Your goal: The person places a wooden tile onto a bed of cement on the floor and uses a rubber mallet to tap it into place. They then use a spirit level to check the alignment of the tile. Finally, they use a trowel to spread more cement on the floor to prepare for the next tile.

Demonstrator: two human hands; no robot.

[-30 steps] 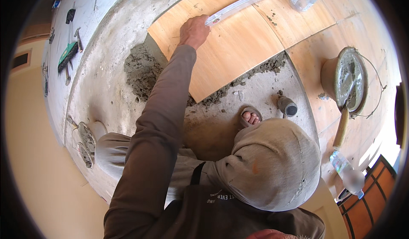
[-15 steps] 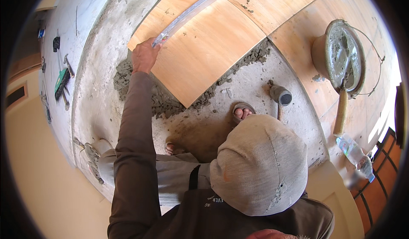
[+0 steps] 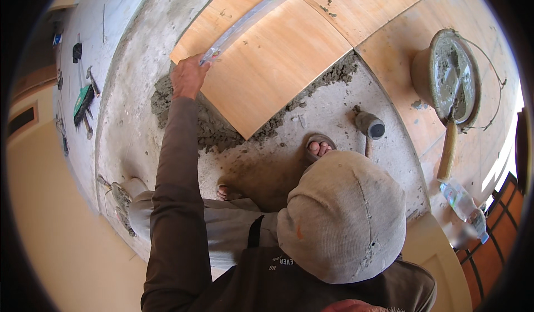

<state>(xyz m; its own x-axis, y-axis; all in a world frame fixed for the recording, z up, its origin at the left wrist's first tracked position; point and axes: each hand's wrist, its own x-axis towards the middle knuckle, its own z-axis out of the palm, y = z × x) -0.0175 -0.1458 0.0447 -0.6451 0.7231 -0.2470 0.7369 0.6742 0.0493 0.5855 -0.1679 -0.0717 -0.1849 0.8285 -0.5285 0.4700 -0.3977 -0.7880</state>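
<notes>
My left hand (image 3: 189, 75) is closed on the near end of a long silvery level (image 3: 238, 25), which lies across wood-patterned tiles at their left side. Under the hand and along the front edges of the nearest tile (image 3: 272, 73) is lumpy grey mortar (image 3: 219, 131), on bare concrete. A black-headed mallet (image 3: 371, 125) lies right of that tile, by my sandalled foot (image 3: 320, 148). A large rounded shape of grey fabric (image 3: 339, 212) fills the lower middle. My right hand is not in view.
A bucket (image 3: 423, 78) of grey slurry with a wooden-handled tool stands on the right tiles, beside a plastic bottle (image 3: 461, 201). Another container (image 3: 133, 189) with mortar is at lower left. A green broom (image 3: 82, 103) and hammer (image 3: 92, 78) lie far left.
Since a second ago my left hand has moved left and down with the level's end, to the tile's left corner. The whole view has shifted slightly. The last half second shows little change.
</notes>
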